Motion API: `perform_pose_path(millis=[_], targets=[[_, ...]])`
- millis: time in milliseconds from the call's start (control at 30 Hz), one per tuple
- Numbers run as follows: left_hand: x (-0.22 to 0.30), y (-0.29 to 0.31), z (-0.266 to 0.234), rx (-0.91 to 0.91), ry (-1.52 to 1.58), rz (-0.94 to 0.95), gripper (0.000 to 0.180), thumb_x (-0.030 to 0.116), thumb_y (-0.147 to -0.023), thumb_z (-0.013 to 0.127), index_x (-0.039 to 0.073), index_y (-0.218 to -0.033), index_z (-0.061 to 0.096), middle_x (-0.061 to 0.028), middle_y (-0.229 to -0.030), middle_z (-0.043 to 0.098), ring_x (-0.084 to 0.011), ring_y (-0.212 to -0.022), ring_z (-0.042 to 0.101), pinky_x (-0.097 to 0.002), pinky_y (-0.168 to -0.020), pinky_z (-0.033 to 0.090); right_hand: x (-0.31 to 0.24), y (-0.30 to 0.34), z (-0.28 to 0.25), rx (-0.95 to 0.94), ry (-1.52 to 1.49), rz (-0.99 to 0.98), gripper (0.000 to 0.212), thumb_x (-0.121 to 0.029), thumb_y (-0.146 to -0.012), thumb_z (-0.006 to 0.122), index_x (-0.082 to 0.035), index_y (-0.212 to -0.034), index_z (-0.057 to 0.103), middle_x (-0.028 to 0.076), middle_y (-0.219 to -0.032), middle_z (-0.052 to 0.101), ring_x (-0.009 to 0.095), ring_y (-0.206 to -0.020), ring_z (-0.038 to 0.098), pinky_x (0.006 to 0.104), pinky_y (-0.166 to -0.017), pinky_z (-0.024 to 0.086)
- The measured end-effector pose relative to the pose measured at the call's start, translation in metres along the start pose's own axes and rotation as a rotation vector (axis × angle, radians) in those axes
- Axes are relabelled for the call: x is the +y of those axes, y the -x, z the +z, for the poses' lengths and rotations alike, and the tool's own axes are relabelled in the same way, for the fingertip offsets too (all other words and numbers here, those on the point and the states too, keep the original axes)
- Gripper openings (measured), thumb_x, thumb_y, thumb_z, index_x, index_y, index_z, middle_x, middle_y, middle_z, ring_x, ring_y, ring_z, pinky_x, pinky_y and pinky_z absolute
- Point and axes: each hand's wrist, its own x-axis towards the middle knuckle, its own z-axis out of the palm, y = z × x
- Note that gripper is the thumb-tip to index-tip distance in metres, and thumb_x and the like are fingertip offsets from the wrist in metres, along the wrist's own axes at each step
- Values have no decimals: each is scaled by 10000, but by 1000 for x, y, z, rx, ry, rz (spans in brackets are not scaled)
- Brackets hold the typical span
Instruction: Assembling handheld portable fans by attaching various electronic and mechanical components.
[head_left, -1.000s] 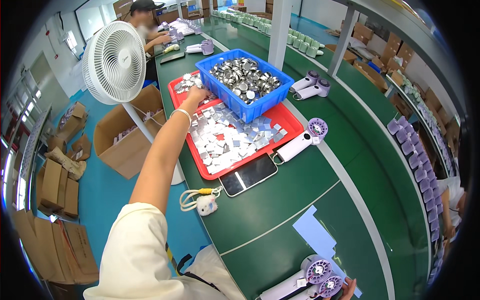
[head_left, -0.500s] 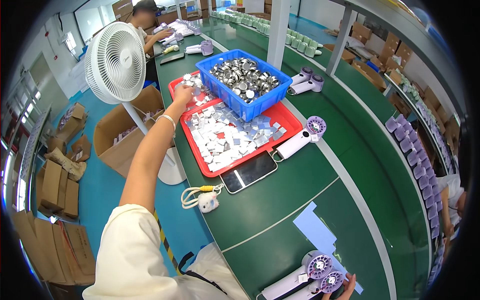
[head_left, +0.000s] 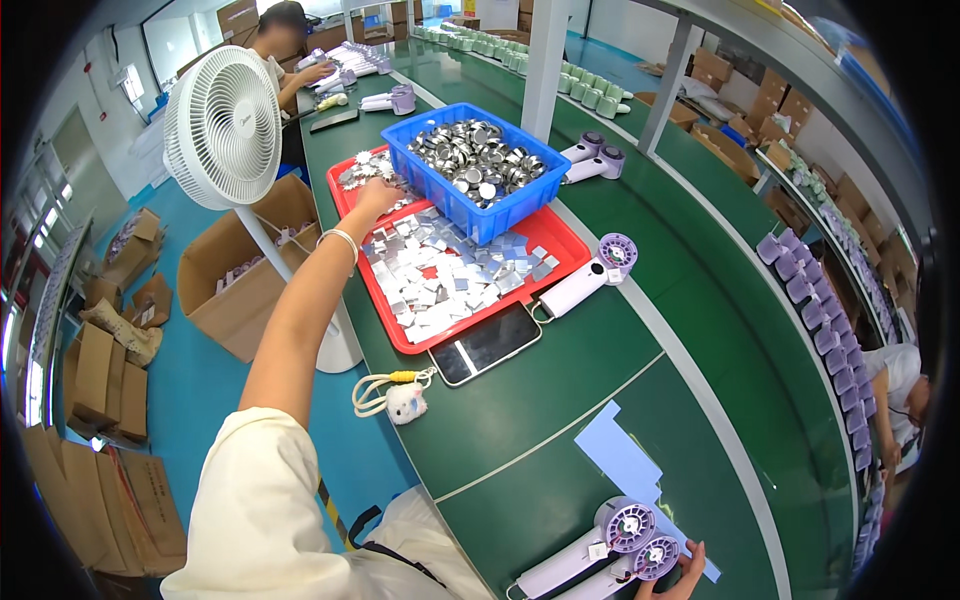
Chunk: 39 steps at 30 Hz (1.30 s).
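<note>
My left hand (head_left: pixel 377 197) reaches forward over the smaller red tray (head_left: pixel 336 190), its fingers curled down among silver, toothed pieces (head_left: pixel 365 168). Whatever the fingertips pinch is hidden. At the lower edge, my right hand (head_left: pixel 685 574) curls its fingers round the head of a light purple handheld fan (head_left: pixel 655 557). A second purple handheld fan (head_left: pixel 626 524) lies right against it, both with round, open fan heads and thin wires showing. Beside them on the green table is a flat, light blue sheet (head_left: pixel 615 452) with a stepped outline.
A larger red tray (head_left: pixel 405 340) holds many small silver and white squares. On it rests a blue bin (head_left: pixel 480 225) of round metal caps. Near it lie a phone (head_left: pixel 486 345), a fluffy keychain (head_left: pixel 405 402) and another handheld fan (head_left: pixel 590 280). A white standing fan (head_left: pixel 225 125) stands left.
My left hand has shifted slightly nearer within the small tray, its fingers now pointing down. The right hand stays by the fans. The whole view has shifted a little.
</note>
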Motion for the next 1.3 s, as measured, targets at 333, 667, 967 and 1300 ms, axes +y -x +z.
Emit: perform_pose_path(millis=[333, 667, 967, 1300], targets=[[-9, -9, -2, -12, 165, -2, 222, 194, -702, 855, 43, -739, 697, -101, -754, 703, -172, -606, 639, -333, -575, 511, 2, -2, 2, -5, 90, -43, 714, -194, -850, 700, 67, -1440, 393, 234, -1321, 525, 327, -1118, 597, 398, -966, 492], [67, 164, -70, -157, 856, 193, 172, 100, -830, 748, 42, -962, 655, 11, -857, 614, -56, -700, 499, -215, -603, 394, -14, -2, -14, 210, 265, -105, 563, -196, -861, 694, 73, -1322, 519, 240, -1228, 608, 381, -1100, 609, 463, -959, 476], [159, 406, -14, -916, 880, 635, 159, 29, -799, 786, 27, -910, 672, 0, -823, 631, -58, -695, 503, -223, -637, 423, -100, -59, -8, 10, -178, -231, 443, -74, -770, 745, 32, -1181, 616, 210, -1145, 631, 367, -1048, 615, 425, -901, 509], [175, 507, 43, -845, 896, 1360, 270, 48, -761, 749, 39, -1014, 656, -75, -1014, 661, -164, -667, 569, -286, -591, 495, -77, -50, -43, 19, -247, 88, 160, -7, -804, 748, 18, -953, 694, 116, -865, 694, 207, -797, 660, 296, -764, 520]])
